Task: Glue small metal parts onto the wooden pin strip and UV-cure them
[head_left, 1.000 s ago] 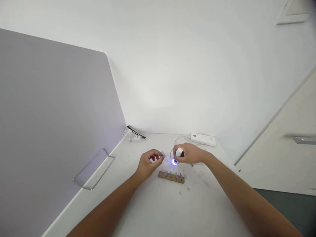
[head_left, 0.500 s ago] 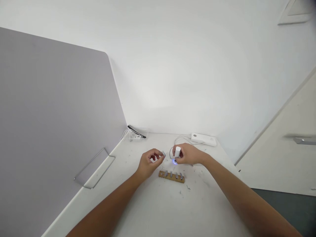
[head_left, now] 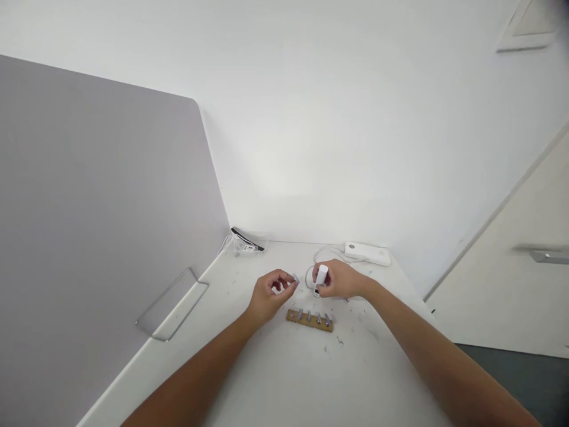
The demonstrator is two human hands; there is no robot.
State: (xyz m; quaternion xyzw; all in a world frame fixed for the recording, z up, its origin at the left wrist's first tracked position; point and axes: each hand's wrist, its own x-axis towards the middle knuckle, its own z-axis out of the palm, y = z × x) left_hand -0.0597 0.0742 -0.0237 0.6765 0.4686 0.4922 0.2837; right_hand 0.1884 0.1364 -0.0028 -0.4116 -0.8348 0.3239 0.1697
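Observation:
My left hand [head_left: 272,292] pinches a small grey piece [head_left: 296,278] between thumb and fingertips; its exact kind is too small to make out. Close by on the right, my right hand [head_left: 340,279] grips a small white handheld lamp [head_left: 322,271], held slightly tilted, with fingers wrapped round it. A thin grey cable [head_left: 306,276] loops beside the lamp. On the table in front of both hands lies a narrow brown strip [head_left: 310,321], from which several grey, shiny pegs [head_left: 318,319] stick up. Neither hand touches the strip.
A white power bank [head_left: 368,253] with cables sits at the table's back right. At the back left is a clear tray [head_left: 260,244] with a black-edged item and a white cable. A grey panel [head_left: 98,237] with a wire handle [head_left: 164,339] borders the left. Small scraps [head_left: 340,340] dot the table [head_left: 302,373].
The blue-violet glow under the white lamp has gone out. The lamp has tilted slightly in my right hand. My left hand stays almost where it was.

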